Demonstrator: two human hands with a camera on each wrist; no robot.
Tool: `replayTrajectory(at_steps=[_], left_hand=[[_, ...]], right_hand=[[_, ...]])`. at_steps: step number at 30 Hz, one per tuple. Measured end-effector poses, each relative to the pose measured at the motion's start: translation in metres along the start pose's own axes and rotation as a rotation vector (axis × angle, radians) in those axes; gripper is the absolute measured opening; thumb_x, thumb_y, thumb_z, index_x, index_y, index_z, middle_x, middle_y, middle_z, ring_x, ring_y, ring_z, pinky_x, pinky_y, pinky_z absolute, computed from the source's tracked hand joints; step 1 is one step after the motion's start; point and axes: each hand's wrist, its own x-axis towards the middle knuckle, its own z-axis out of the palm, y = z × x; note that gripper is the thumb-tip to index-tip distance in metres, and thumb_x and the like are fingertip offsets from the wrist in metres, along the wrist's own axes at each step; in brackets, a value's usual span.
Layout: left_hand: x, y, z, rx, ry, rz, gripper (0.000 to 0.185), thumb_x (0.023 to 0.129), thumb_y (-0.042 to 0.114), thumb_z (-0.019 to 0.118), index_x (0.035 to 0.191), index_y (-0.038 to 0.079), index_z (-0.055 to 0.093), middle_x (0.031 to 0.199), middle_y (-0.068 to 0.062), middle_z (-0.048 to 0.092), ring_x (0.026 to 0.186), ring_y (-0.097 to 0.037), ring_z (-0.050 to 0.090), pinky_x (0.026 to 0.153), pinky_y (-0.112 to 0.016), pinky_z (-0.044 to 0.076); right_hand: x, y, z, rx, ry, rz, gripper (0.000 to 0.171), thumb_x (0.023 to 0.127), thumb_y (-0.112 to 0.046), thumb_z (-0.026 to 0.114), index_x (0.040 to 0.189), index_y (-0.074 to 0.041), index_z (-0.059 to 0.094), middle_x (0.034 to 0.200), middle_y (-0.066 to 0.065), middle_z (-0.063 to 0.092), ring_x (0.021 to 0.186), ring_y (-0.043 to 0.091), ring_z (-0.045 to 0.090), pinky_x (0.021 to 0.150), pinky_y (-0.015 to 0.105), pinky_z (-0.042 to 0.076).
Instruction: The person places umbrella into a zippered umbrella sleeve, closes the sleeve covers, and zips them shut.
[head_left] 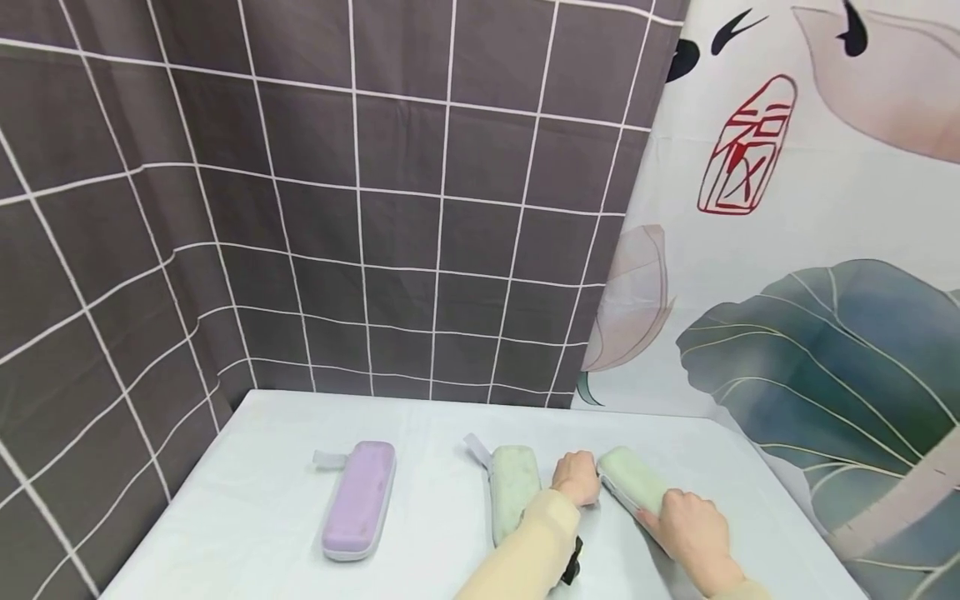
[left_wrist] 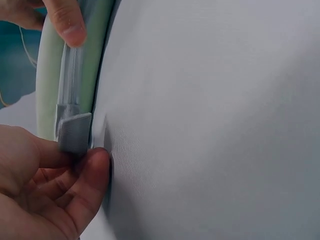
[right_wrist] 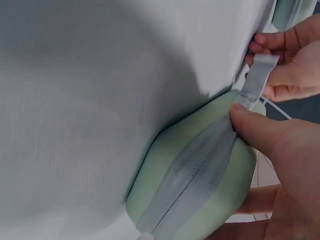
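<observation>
My right hand [head_left: 693,537] grips a light green zippered case [head_left: 633,477], seemingly a pencil case, that lies slanted at the right of the table. Its thumb [right_wrist: 252,125] presses on the grey zipper band [right_wrist: 192,172], near one end. At that end, my left hand [left_wrist: 55,185] holds thumb and fingertips together beside a short grey fabric strap [left_wrist: 75,132]. Those fingertips seem to pinch the zipper pull, which they mostly hide. To the left of this hand lies a second green case [head_left: 513,479], partly covered by the left sleeve.
A purple case [head_left: 360,500] with a grey strap lies at the left of the white table [head_left: 247,467]. Behind the table hang a dark grid-patterned curtain [head_left: 397,225] and a pale printed one [head_left: 675,167]. A small black object [head_left: 573,562] shows under the left forearm.
</observation>
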Motion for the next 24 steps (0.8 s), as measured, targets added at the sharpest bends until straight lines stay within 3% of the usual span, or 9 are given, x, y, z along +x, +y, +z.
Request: replayTrajectory(at_steps=[8,17,24], left_hand=[[0.001,0.007,0.002,0.003,0.012,0.038,0.013,0.086,0.004,0.061,0.074,0.010,0.063,0.060,0.001,0.052,0.055,-0.012,0.049,0.054,-0.022,0.043],[0.007,0.009,0.007,-0.002,0.020,0.060,0.013,0.088,0.004,0.059,0.079,0.010,0.066,0.066,0.000,0.058,0.060,-0.011,0.051,0.062,-0.023,0.047],[0.008,0.015,0.006,0.035,0.033,0.090,0.018,0.088,0.004,0.058,0.072,0.009,0.065,0.062,0.000,0.055,0.056,-0.011,0.048,0.057,-0.022,0.044]], right_hand=[[-0.001,-0.014,0.003,-0.037,0.052,0.028,0.053,0.074,-0.038,0.082,0.066,0.008,0.058,0.054,0.013,0.053,0.045,0.024,0.049,0.043,0.044,0.043],[0.001,-0.026,0.001,-0.108,-0.022,0.058,0.049,0.079,-0.037,0.078,0.071,0.009,0.061,0.055,0.014,0.053,0.045,0.022,0.050,0.043,0.041,0.046],[0.000,-0.032,0.000,-0.112,-0.038,0.081,0.046,0.082,-0.035,0.076,0.071,0.007,0.060,0.053,0.012,0.050,0.044,0.021,0.049,0.041,0.039,0.045]])
